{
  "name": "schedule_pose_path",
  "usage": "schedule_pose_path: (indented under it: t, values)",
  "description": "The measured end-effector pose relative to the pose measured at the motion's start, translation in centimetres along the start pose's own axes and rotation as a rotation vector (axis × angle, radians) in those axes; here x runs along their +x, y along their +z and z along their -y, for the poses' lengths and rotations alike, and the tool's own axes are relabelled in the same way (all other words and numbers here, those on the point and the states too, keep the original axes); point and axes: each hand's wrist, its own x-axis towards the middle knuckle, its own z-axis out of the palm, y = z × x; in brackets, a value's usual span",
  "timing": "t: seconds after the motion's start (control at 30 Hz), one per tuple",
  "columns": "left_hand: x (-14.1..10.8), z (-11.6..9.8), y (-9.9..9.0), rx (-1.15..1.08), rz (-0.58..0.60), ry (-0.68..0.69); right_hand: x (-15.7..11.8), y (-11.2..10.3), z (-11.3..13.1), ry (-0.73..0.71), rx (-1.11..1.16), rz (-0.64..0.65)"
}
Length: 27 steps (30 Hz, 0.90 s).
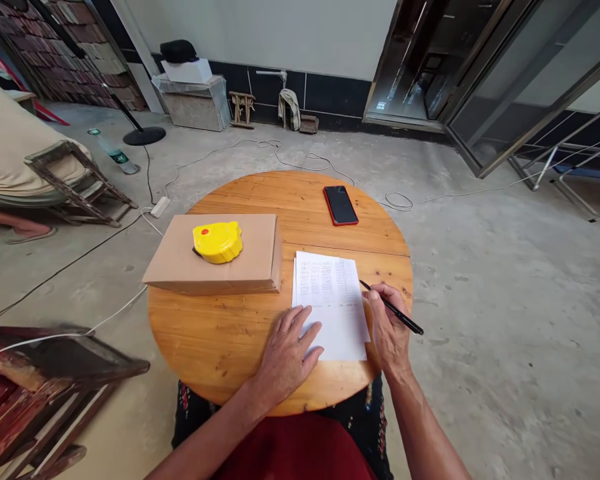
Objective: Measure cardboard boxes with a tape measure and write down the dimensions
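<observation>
My left hand (291, 345) lies with fingers spread over the left edge of some white sheets of paper (337, 327). Rows of small handwriting cover the upper half of the top sheet; the lower half is mostly blank. A black pen (399, 313) is gripped in my right hand (390, 327), just off the paper's right side, its tip pointing up and left near the sheet's edge. Left of the paper, a closed cardboard box (253, 250) rests on the round wooden table (220, 347). On top of the box sits a yellow tape measure (219, 241) with a red button.
A phone in a red case (341, 205) lies toward the table's far side. Cables (305, 160) run across the concrete floor. A wooden chair (40, 393) stands at the lower left, a plastic bottle (117, 155) on the floor beyond. Part of another person's leg (23, 225) shows at left.
</observation>
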Motion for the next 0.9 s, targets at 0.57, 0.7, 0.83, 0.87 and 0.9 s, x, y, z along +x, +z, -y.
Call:
schedule_pose_path:
  t: [0.57,0.7,0.83,0.87,0.9]
  values:
    - [-0.2,-0.7,0.3,0.04,0.027,0.01,-1.1,-0.4,0.4,0.023,-0.076,0.13]
    - [-0.2,-1.2,0.0,0.05,0.023,-0.004,0.0,1.3,0.6,0.002,0.041,0.27]
    - [-0.1,-1.4,-0.1,0.031,0.039,-0.029,1.8,3.1,-0.5,0.046,0.161,0.37]
    - [-0.1,-1.4,-0.1,0.026,0.035,-0.039,2.1,3.3,-0.8,0.062,0.177,0.383]
    - [0.0,-1.4,-0.1,0.022,0.023,-0.046,2.4,3.3,-1.1,0.075,0.184,0.392]
